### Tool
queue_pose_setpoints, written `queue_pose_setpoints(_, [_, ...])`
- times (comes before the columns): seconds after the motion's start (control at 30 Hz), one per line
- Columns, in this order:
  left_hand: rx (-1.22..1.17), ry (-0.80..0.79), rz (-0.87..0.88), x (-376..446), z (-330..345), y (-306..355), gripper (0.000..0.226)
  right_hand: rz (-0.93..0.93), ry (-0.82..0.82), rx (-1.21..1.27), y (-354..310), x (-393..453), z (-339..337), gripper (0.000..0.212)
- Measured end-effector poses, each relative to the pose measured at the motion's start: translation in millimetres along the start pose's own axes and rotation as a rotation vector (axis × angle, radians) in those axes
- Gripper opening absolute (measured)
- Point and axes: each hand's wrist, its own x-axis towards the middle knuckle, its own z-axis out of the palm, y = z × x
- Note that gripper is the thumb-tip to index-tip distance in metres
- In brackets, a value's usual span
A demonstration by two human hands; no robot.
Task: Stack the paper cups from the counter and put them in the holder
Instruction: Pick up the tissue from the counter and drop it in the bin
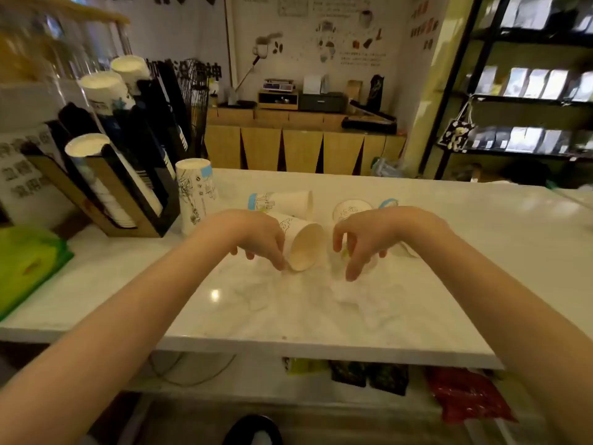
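Note:
Several white paper cups lie on the marble counter (288, 309). One cup (305, 244) lies on its side with its mouth facing me; my left hand (253, 234) hovers just left of it, its fingertips at the rim, fingers apart. Behind it another cup (282, 202) lies on its side. A cup (351, 209) sits behind my right hand (362, 239), which is spread, palm down, over something partly hidden. An upside-down cup (196, 194) stands beside the black holder (141, 187), whose slanted slots hold cup stacks.
A green bag (29, 261) lies at the counter's left end. Packets sit on the shelf under the counter (465, 393). A wooden cabinet (298, 149) and dark shelving (519, 101) stand beyond the counter.

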Motion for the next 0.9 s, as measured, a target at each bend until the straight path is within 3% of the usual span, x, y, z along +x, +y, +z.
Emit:
queue_pose_setpoints(0.17, [0.04,-0.003,0.009,3.9,31.4,-10.2,0.047,0.16,-0.082,-0.079,4.7,6.4,31.4,0.05])
queue_pose_setpoints(0.37, [0.065,0.24,0.125,8.0,64.5,-19.4,0.039,0.132,0.06,-0.017,14.7,11.3,58.3,0.043])
queue_pose_setpoints(0.63, [-0.169,0.38,0.187,-7.6,71.7,-28.6,0.028,-0.121,0.288,0.363,1.6,0.0,65.8,0.033])
queue_pose_setpoints(0.8, [-0.305,0.539,0.184,-39.8,82.7,-32.6,0.025,-0.268,0.218,0.648,-21.5,-12.5,71.7,0.03])
queue_pose_setpoints(0.9, [-0.422,0.507,0.19,-67.6,95.1,-32.8,0.02,-0.355,0.085,0.705,-31.7,-24.5,85.9,0.023])
